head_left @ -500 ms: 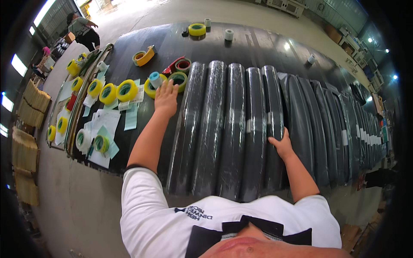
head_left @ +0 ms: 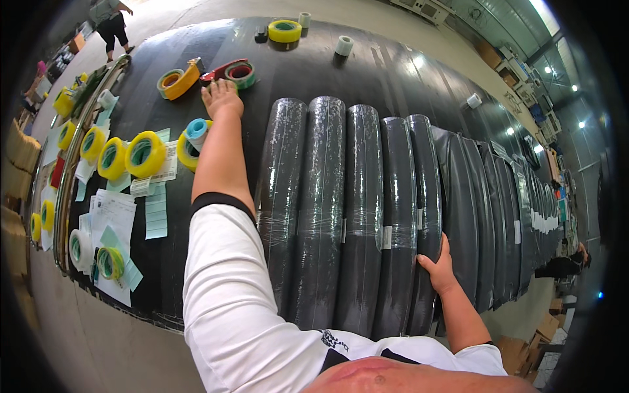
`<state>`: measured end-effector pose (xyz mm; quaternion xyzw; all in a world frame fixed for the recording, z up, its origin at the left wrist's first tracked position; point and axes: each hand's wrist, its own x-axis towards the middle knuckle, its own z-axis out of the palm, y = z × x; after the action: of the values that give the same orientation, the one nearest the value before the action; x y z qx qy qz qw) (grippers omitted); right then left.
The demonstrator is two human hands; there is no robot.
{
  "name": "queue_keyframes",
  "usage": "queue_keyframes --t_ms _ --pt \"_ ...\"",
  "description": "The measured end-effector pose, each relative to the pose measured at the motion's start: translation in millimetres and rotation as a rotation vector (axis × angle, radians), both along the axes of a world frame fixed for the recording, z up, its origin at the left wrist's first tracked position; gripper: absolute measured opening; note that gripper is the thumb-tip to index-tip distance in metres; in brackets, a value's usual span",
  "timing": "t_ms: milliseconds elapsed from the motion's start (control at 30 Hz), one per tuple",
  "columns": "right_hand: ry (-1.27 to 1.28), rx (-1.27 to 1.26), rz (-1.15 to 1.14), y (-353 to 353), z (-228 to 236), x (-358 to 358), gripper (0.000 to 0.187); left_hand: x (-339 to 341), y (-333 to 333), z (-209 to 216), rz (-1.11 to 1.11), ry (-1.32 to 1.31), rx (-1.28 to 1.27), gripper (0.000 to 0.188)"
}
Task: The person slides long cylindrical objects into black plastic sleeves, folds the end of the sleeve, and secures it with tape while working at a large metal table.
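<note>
Red tape dispenser [head_left: 226, 70], toward the tabletop's [head_left: 393, 82] far edge: probably light, stiff, held by its body; left hand [head_left: 223, 101] at it, finger grip unclear. Film-wrapped dark roll [head_left: 426, 187], toward near edge: likely heavy, slippery, right hand [head_left: 438, 267] fingers spread alongside.

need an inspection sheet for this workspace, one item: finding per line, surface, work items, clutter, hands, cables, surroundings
Surface: dark, glossy table with light reflections
Work items: five dark rolls side by side in clear film; more dark bundles to their right
Clutter: yellow tape rolls, papers and an orange tape dispenser at left; small white rolls farther off
Left hand: open, at the red tape dispenser; contact unclear
Right hand: thumb and fingers spread, at the rightmost of the five rolls
Cables: nothing seen that is clearly a cable
Surroundings: a person beyond the table, upper left; boxes at lower right
</note>
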<state>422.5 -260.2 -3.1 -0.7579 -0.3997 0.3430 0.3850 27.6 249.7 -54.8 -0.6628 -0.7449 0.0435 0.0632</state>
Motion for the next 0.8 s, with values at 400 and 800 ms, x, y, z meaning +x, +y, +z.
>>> queue_keyframes --t_ms 400,800 --pt "-0.028 0.088 0.103 1.1 8.1 -0.7 0.091 -17.2 -299.5 7.7 -0.447 -1.209 -0.21 0.104" --pt "-0.267 -0.151 0.064 31.8 4.7 -21.4 0.107 -15.1 -270.1 43.5 -0.298 -0.242 -0.063 0.088"
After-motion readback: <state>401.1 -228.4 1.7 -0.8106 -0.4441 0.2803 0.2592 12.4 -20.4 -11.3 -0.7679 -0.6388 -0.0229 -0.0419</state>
